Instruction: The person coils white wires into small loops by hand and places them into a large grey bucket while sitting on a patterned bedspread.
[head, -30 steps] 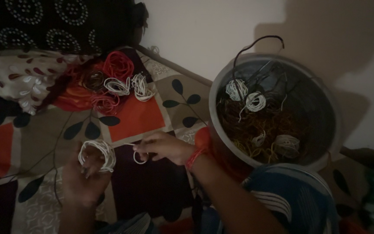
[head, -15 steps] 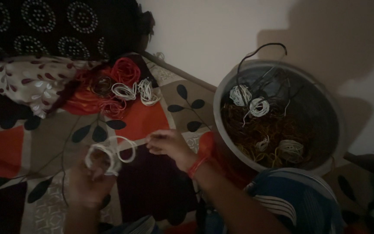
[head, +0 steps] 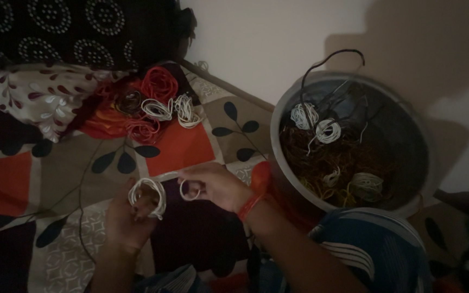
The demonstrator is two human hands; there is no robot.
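The patterned bedspread (head: 55,173) lay beneath the work, with a grey tub (head: 408,135) of tangled wire at the right. Low at centre, over the spread, the left hand (head: 128,220) gripped a white wire coil (head: 147,196), fingers closed on its lower arc. The right hand (head: 218,187) pinched the coil's free end, bent into a small loop (head: 188,190). The coil appeared light, springy and smooth, likely to unwind if slackened; it was best held across the bundled turns. Thin, pale, evenly wound.
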